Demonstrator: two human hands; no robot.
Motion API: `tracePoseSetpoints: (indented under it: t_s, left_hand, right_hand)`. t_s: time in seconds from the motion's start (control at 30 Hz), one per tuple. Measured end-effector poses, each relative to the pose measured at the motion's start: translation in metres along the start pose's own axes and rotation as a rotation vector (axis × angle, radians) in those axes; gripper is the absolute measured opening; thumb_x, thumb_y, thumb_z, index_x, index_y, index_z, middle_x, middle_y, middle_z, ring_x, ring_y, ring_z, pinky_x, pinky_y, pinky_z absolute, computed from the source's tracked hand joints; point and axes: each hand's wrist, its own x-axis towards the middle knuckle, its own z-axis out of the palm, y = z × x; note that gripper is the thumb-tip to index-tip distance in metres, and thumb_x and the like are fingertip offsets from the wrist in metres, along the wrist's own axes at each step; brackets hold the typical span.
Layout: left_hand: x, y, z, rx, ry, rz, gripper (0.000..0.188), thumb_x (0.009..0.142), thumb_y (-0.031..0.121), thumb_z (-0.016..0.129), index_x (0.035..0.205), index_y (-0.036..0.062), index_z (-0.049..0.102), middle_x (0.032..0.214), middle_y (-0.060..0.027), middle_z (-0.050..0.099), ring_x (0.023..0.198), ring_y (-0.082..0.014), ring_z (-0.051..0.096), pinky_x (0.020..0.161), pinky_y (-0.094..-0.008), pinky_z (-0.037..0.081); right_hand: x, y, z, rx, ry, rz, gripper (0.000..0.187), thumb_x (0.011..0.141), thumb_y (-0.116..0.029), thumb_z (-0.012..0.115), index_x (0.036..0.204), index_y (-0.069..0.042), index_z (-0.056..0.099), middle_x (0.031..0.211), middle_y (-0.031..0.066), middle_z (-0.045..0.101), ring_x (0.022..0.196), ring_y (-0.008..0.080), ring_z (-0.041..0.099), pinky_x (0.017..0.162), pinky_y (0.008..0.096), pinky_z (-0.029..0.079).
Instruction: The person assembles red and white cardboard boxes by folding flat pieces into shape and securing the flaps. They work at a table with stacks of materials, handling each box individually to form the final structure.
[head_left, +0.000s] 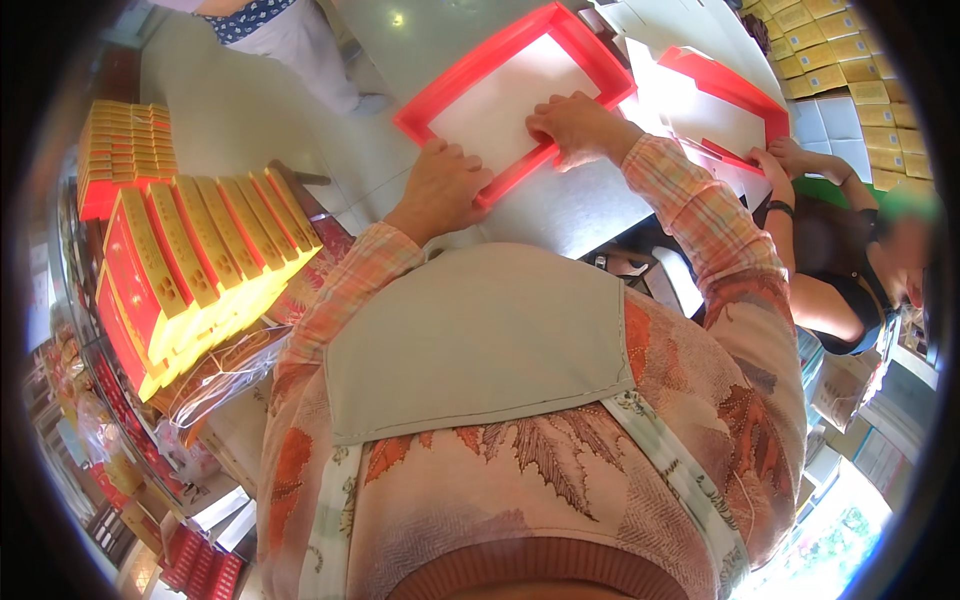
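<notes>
A ribbed brown collar (545, 570) lies nearest, then a grey apron bib (480, 340); beyond, on or just above the table (590, 212), an open red-walled box tray (476, 62) faces up, long axis from near left to far right; the left hand (445, 190) curls on its left end; the right hand (585, 128) holds its near long wall, fingers inside; wall-shaping seems in hand; the next move likely calls for even pressing there.
</notes>
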Motion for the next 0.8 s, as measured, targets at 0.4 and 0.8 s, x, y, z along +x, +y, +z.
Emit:
tracePoseSetpoints:
  t_s: [0.4, 0.8]
  left_hand:
    - [-0.003, -0.002, 0.012, -0.043, 0.087, -0.047, 0.030, 0.066, 0.030, 0.088, 0.083, 0.0146, 0.069, 0.085, -0.0011, 0.063, 0.084, -0.0232, 0.062, 0.085, -0.0392, 0.044]
    - [-0.001, 0.004, 0.006, -0.105, 0.063, -0.101, 0.025, 0.063, 0.024, 0.086, 0.074, 0.0162, 0.065, 0.091, -0.0025, 0.058, 0.087, -0.0230, 0.059, 0.084, -0.0397, 0.044]
  right_hand:
    - [0.002, -0.043, -0.003, 0.204, -0.087, -0.236, 0.066, 0.071, -0.038, 0.082, 0.136, -0.034, 0.072, 0.118, 0.0012, 0.066, 0.122, 0.0261, 0.059, 0.096, 0.0464, 0.044]
    - [0.004, -0.053, -0.007, 0.128, -0.151, -0.236, 0.073, 0.072, -0.039, 0.081, 0.144, -0.041, 0.067, 0.126, 0.0057, 0.063, 0.127, 0.0275, 0.055, 0.100, 0.0459, 0.041]
